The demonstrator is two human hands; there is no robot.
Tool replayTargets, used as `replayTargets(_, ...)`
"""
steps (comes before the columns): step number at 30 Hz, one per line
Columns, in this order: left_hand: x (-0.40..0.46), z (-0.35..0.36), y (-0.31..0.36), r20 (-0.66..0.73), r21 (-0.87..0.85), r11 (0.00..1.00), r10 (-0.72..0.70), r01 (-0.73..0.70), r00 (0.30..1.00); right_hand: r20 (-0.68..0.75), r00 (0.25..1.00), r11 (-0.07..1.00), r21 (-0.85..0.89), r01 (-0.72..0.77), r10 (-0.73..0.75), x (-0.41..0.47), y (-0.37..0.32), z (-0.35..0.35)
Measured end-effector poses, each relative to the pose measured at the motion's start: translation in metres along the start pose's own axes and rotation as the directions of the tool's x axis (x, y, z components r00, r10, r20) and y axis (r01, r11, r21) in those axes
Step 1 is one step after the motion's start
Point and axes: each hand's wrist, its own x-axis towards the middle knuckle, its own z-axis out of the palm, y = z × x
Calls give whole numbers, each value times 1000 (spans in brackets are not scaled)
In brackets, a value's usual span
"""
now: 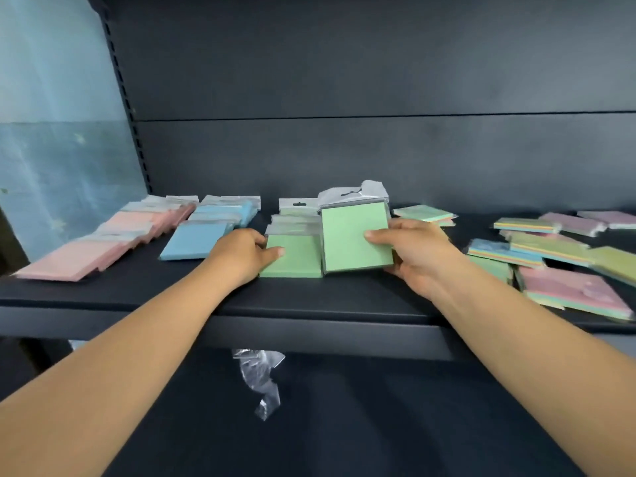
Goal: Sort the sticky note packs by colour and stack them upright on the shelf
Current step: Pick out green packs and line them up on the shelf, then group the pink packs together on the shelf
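Both your bare forearms reach forward and slightly inward, wrists level. Your left hand (246, 253) lies knuckles-up, its fingers curled, thumb stretched forward and pressing down. Your right hand (414, 254) is turned thumb-up, thumb on the near face of what it pinches, fingers curled behind.

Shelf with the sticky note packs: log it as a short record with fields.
pink row: far left, overlapping
blue row: right of pink
green row: centre
left hand: grips the front of the green row
right hand: holds a green pack tilted up
mixed packs: loose, right end
shelf: dark
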Motion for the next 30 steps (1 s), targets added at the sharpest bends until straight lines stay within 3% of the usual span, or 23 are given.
replayTargets(4, 3, -6, -10, 6, -114, 993, 9, -9, 1000, 47, 996, 997, -10, -70, 70, -10, 10, 25)
replayTargets(7, -3, -10, -25, 31, -444, 896, 0, 14, 1000, 101, 993, 995, -87, -58, 67, -18, 15, 46)
replayTargets(9, -13, -13, -30, 4, -539, 842, 18, -13, 1000, 99, 994, 983, -184, -30, 49, -22, 16, 57)
replayTargets(11, -25, -14, -35, -47, -472, 874, 102, -112, 994, 49, 999, 932, -362, 12, 7, -25, 14, 66)
replayTargets(12, -32, -14, -36, -71, -413, 893, 163, -178, 984, 23, 999, 855, -518, 31, -22, -27, 13, 69)
replayTargets(14, -42, -13, -39, -106, -259, 909, 309, -326, 945, 29, 997, 595, -801, 67, -73, -28, 9, 73)
replayTargets(16, -47, -10, -43, -79, -112, 901, 413, -419, 907, 61, 994, 426, -900, 93, -88, -28, 7, 77)
replayTargets(18, -49, -10, -46, -34, -27, 895, 445, -446, 895, 63, 995, 339, -937, 86, -77, -27, 6, 77)
replayTargets(20, -53, -10, -45, -5, 51, 891, 452, -451, 892, 25, 996, 298, -953, 48, -83, -26, 9, 76)
replayTargets(25, -59, -10, -46, -17, 106, 882, 462, -458, 886, -16, 961, 369, -925, 91, -278, -41, 16, 61)
replayTargets(30, -60, -14, -37, -10, 23, 898, 439, -439, 898, -27, 923, 224, -972, 65, -384, -76, 28, 20)
